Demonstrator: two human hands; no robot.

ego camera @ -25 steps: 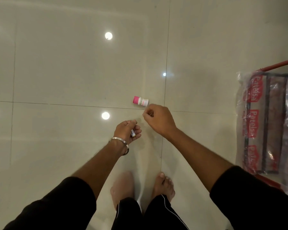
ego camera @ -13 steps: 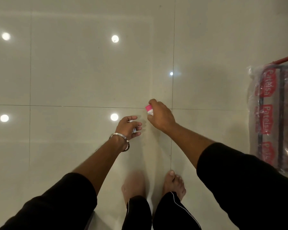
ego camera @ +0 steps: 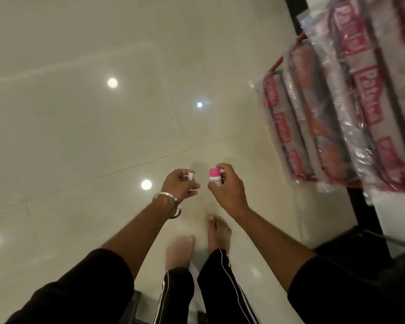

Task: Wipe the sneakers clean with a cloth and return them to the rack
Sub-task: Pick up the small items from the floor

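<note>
- Nearest me, my bare feet (ego camera: pixel 198 242) stood on the glossy tiled floor (ego camera: pixel 80 136), black sleeves at the frame's lower edge.
- My left hand (ego camera: pixel 177 184), with a metal bangle (ego camera: pixel 167 202) at the wrist, had its fingers (ego camera: pixel 192 186) closed round a small white container (ego camera: pixel 191 180).
- Just beside it, my right hand (ego camera: pixel 228 189) pinched a pink-capped bottle (ego camera: pixel 214 176), held upright.
- Further right stood the rack (ego camera: pixel 337 118), wrapped in printed plastic.
- I saw neither sneakers nor cloth, so I judged this a preparatory step; the next move called for finding both.
</note>
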